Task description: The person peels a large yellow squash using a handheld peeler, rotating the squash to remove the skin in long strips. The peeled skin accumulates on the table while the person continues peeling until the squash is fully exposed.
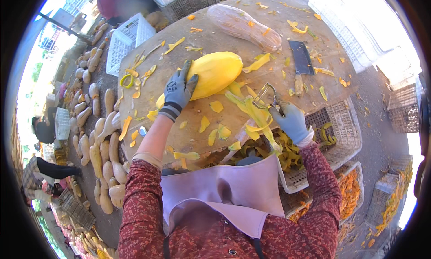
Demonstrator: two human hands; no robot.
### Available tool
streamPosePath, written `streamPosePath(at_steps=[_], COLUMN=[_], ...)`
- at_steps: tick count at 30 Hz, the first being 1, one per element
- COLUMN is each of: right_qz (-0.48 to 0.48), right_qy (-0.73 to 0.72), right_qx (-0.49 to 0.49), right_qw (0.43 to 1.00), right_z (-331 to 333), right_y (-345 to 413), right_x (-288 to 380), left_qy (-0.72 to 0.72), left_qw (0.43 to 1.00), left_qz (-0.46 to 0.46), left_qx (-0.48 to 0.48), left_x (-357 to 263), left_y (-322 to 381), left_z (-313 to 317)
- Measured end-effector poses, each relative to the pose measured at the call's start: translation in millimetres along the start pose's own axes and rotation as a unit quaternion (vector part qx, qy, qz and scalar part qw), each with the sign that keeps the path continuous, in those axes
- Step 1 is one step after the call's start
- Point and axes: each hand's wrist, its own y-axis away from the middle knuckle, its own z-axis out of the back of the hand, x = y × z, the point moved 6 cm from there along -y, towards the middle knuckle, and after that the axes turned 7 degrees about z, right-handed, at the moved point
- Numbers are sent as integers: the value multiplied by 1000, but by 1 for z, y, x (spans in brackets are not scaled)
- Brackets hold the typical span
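On the wooden table lies a peeled yellow squash [217, 72], its left part under my gloved left hand [178, 89], which rests on it with the thumb towards the near side. My gloved right hand [289, 117] grips a metal peeler [264, 96] to the right of the squash, the blade end pointing up and left. Long green-yellow peel strips [257, 114] hang by the peeler down over the near edge of the table. Beyond the squash lies a plastic-wrapped squash [244, 27]. A cleaver [301, 59] with a wooden handle lies flat at the right.
Peel scraps litter the tabletop [188, 124]. A white crate [340, 131] with peels stands below the right edge, near a crate of orange shreds [350, 188]. Many unpeeled squashes [107, 158] cover the ground at left, by an empty-looking white crate [126, 40]. People are at the far left.
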Motion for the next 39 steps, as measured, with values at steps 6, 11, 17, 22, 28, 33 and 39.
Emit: streamPosePath(at_steps=[6,11,17,22,28,33,39], right_qz=[117,269,250,99,299,399,355], right_qy=[39,125,229,293,168,232,228], right_qx=[45,152,185,181,112,144,139], right_qw=[991,943,922,934,933,875,896], right_z=[0,-41,2,74,-1,-77,-4], right_y=[-66,-119,-138,-85,-75,-111,-142], right_x=[76,134,90,-32,130,184,123], left_qy=[-189,-181,-158,-63,-27,-51,-25], left_qw=[980,973,972,977,963,951,955], left_qz=[-64,25,18,2,99,116,50], left_qx=[28,140,171,203,248,281,290], left_x=[24,31,37,43,51,48,53], left_y=[32,32,32,7,18,28,60], left_z=[14,9,15,9,14,21,35])
